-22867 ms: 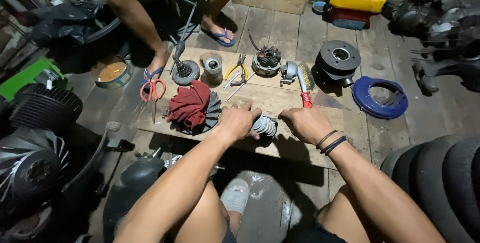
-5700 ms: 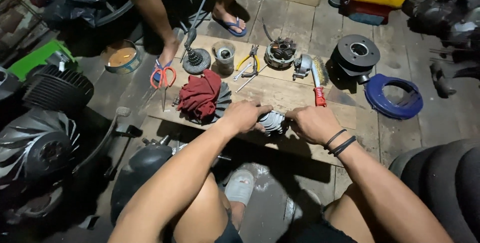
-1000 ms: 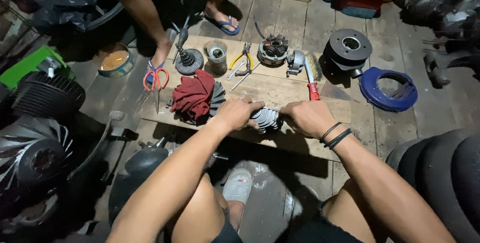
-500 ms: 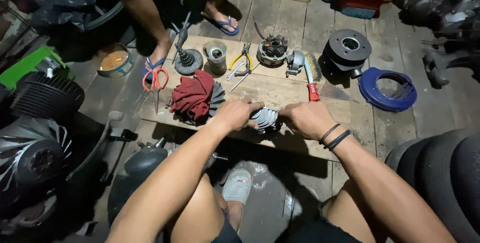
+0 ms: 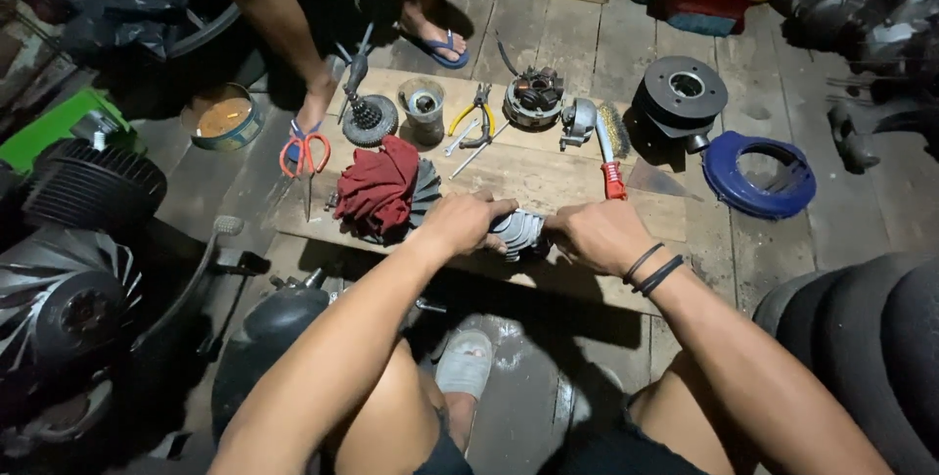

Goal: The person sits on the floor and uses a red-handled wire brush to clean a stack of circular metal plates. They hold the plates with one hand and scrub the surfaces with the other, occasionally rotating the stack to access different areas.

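Both my hands grip a small grey finned metal part (image 5: 518, 232) over a wooden board (image 5: 548, 174). My left hand (image 5: 462, 224) closes on its left side, my right hand (image 5: 597, 233) on its right side; black bands circle my right wrist. A dark red rag (image 5: 380, 186) lies just left of my left hand, draped over a finned fan wheel (image 5: 426, 189). Most of the held part is hidden by my fingers.
On the board lie red-handled scissors (image 5: 304, 153), yellow-handled pliers (image 5: 473, 108), a wire brush with red grip (image 5: 611, 147), a stator (image 5: 533, 98), a gear (image 5: 369, 120) and a cup (image 5: 424, 101). A blue ring (image 5: 758, 177), a black pulley (image 5: 680, 98), tyres (image 5: 861, 338) and another person's legs surround it.
Both hands stay closed on the finned part at the board's near edge; only small shifts of the view and fingers show.
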